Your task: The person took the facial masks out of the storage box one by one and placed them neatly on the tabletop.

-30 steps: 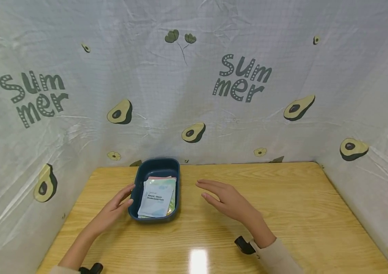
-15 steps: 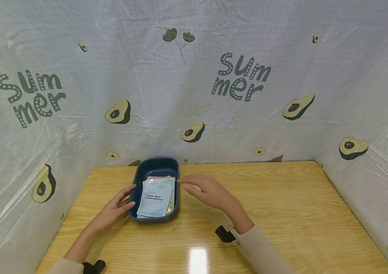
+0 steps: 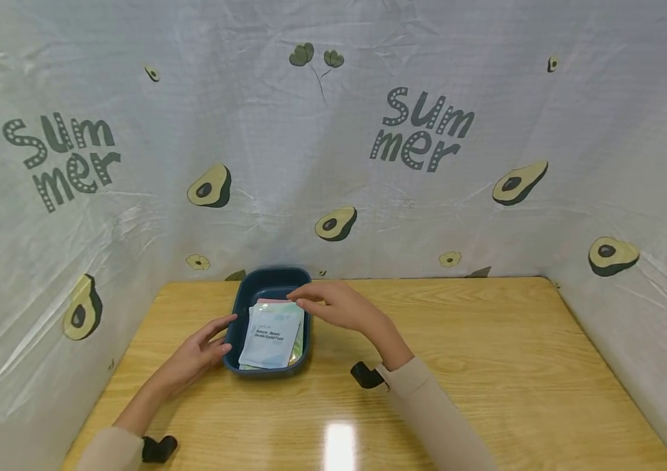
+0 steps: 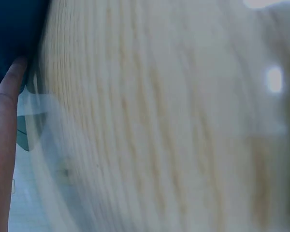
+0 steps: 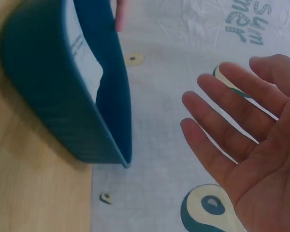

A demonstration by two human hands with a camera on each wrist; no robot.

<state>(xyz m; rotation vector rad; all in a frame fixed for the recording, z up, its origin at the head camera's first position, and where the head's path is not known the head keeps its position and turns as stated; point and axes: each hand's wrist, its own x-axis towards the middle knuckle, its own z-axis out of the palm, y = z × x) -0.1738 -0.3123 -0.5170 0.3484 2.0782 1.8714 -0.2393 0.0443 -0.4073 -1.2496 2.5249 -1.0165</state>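
Observation:
A dark blue rectangular bin stands on the table, left of the middle. Inside lies a small stack of flat sachets; the top one is a pale white-blue sachet printed "Natural - Beauty", with pink and green edges showing beneath. My left hand is at the bin's left side, its fingertips against the rim and the fingers loosely bent. Over the bin's right rim hovers my right hand, fingers extended and holding nothing. In the right wrist view its spread fingers show beside the bin's wall.
The wooden table runs wide to the right of the bin. A white plastic sheet with avocado prints and "summer" lettering hangs behind and along both sides. Light glares off the front of the table.
My right hand has moved left, from over the table to above the bin's right rim. The left hand stays at the left rim, almost still. Bin and sachets have not moved.

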